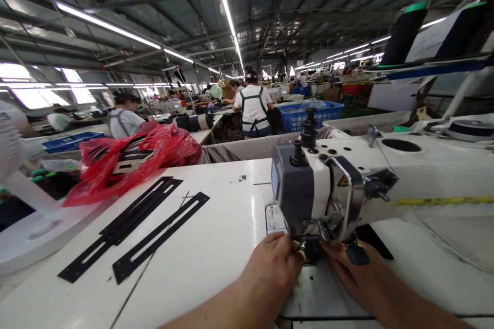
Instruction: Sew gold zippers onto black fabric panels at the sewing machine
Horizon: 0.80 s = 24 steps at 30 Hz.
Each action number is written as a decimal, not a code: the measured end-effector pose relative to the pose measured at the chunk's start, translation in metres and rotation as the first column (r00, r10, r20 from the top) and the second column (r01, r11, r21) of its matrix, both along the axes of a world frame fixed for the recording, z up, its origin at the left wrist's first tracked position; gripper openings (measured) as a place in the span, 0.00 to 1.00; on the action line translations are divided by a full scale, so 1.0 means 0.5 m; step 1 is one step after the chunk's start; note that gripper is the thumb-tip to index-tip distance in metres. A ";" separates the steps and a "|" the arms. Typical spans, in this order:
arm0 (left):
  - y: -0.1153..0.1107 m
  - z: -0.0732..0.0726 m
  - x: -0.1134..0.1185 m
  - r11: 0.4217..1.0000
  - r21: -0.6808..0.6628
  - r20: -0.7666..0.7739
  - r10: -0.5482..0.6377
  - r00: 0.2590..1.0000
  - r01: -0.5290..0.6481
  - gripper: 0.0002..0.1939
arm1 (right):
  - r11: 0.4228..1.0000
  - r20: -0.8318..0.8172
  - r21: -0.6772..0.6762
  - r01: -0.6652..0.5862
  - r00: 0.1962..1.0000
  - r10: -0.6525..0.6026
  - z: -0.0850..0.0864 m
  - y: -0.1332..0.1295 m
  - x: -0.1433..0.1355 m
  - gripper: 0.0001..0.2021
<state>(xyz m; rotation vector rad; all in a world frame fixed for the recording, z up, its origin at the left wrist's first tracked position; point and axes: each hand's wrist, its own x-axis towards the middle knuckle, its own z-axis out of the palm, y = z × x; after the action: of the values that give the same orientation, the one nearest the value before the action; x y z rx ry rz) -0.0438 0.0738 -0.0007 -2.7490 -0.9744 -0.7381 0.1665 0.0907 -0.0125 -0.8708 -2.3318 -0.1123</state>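
Note:
A white and grey sewing machine [297,190] stands in front of me, its needle area low between my hands. My left hand [272,270] is curled closed just left of the presser foot, fingertips at the edge of a black flat piece [376,241]. From the right, my right hand [357,270] reaches in with its fingers together at the same piece. The machine head and a dark hanging plate [357,255] cover part of those fingers. To the left on the white table [216,257] lie a slotted black strip [165,234] and an overlapping pile of similar strips [123,226].
A red plastic bag [177,144] holding flat pieces sits at the table's back left, beside a white fan [19,180]. Black thread cones [405,36] stand at upper right. Beyond are a blue crate [309,115] and a person in an apron [252,105], back turned.

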 end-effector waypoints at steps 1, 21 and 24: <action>0.000 0.000 -0.001 1.000 0.000 0.002 -0.002 1.000 0.002 0.10 | 1.000 0.004 -0.005 -0.002 1.000 0.002 0.000 0.000 0.001 0.13; -0.001 0.007 0.000 0.998 -0.053 -0.069 0.042 0.997 -0.045 0.05 | 1.000 -0.042 0.001 0.021 0.999 -0.021 0.001 0.004 0.000 0.13; 0.004 -0.002 0.002 0.997 -0.039 -0.041 0.061 0.997 -0.062 0.05 | 1.000 -0.048 -0.011 0.021 0.999 -0.022 0.007 0.003 -0.002 0.13</action>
<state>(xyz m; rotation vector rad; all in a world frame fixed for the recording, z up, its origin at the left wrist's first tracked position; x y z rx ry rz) -0.0430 0.0756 -0.0015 -2.7425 -1.0715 -0.6593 0.1653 0.0922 -0.0090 -0.8940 -2.2809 -0.0877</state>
